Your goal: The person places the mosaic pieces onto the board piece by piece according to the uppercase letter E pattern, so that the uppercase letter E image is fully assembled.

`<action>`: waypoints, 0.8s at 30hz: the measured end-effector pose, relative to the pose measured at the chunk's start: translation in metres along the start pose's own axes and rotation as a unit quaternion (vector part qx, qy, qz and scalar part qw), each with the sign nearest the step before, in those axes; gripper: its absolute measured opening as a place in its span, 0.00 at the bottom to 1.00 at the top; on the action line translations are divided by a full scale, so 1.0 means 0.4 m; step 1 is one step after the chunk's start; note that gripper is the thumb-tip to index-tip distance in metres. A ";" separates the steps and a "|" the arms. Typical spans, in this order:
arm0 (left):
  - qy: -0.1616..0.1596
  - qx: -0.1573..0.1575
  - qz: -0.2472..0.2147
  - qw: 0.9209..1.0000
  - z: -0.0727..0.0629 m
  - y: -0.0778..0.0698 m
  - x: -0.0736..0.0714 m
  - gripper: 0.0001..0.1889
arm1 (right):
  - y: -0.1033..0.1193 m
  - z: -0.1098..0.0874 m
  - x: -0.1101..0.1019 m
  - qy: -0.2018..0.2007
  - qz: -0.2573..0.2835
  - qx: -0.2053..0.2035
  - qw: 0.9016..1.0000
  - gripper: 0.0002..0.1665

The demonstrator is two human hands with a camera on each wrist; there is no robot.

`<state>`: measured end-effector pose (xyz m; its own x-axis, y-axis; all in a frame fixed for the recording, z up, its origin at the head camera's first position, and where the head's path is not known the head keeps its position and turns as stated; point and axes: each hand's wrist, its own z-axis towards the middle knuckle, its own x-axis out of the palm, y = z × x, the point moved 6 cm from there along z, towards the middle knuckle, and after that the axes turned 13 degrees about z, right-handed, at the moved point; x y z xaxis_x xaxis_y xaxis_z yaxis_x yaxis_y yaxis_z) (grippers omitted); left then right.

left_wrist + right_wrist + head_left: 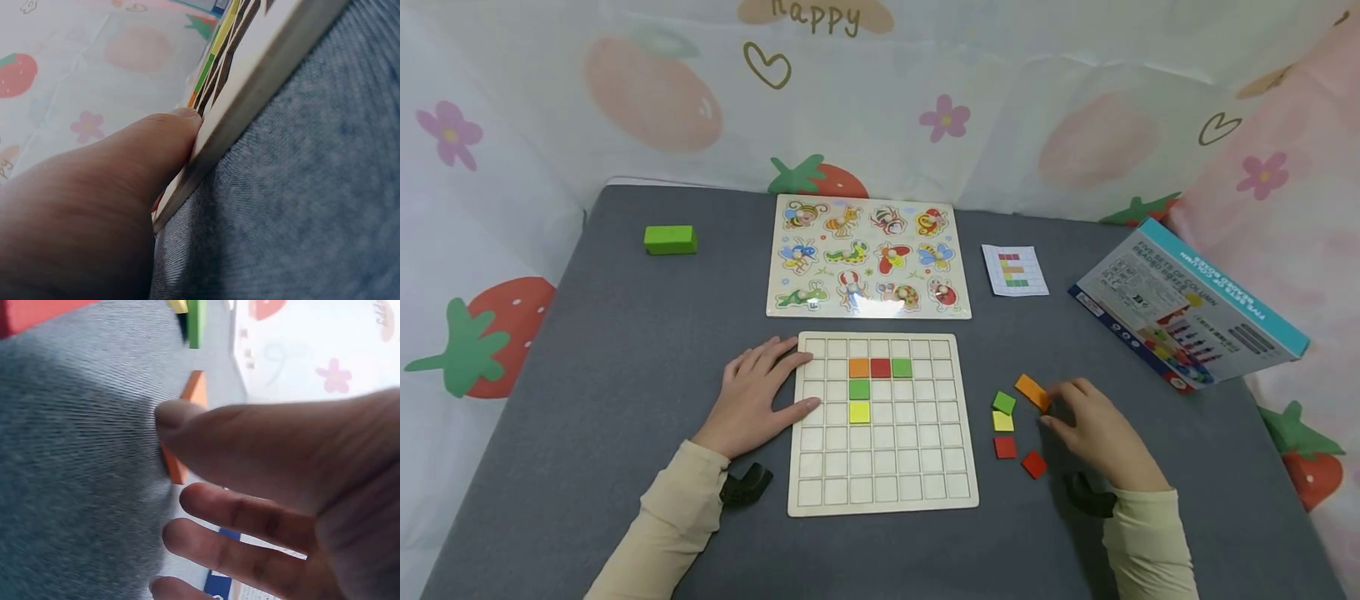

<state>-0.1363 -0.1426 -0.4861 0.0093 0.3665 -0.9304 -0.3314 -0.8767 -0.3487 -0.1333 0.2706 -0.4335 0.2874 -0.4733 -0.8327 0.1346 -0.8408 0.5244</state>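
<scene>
A pale wooden grid board (913, 462) lies mid-table with orange (859, 368), red (881, 368), green (902, 368) and yellow (859, 412) square tiles in some cells, plus a second green tile (859, 389). My left hand (752, 400) rests at its left edge, fingers spread; the thumb (165, 140) touches the rim in the left wrist view. My right hand (1097, 433) is over the table right of the board, thumb and index parted beside an orange piece (1030, 390). In the right wrist view the thumb partly hides this orange piece (197, 390).
Loose green (1003, 402), yellow (1002, 422) and red (1004, 447) tiles lie right of the board. Behind are an insect picture puzzle (868, 275), a pattern card (1015, 271) and a green block (671, 240). A printed box (1187, 308) stands at the right.
</scene>
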 end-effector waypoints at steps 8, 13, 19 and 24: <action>0.001 0.000 0.001 1.000 0.002 -0.003 -0.005 0.34 | 0.000 0.011 0.011 -0.034 -0.002 -0.047 0.998 0.09; 0.002 0.000 0.001 1.000 0.003 -0.002 -0.005 0.34 | -0.003 0.020 0.009 -0.045 -0.010 -0.061 0.997 0.07; 0.002 0.002 0.002 1.000 0.003 -0.001 -0.004 0.34 | -0.013 0.014 0.005 -0.051 -0.019 -0.054 0.997 0.11; 0.003 0.002 0.006 1.000 0.003 0.002 -0.002 0.34 | -0.015 0.006 0.007 -0.054 -0.021 -0.057 0.997 0.11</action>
<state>-0.1376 -0.1431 -0.4854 0.0116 0.3533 -0.9354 -0.3351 -0.8800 -0.3366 -0.1356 0.2736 -0.4394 0.1761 -0.4683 -0.8659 0.2538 -0.8283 0.4995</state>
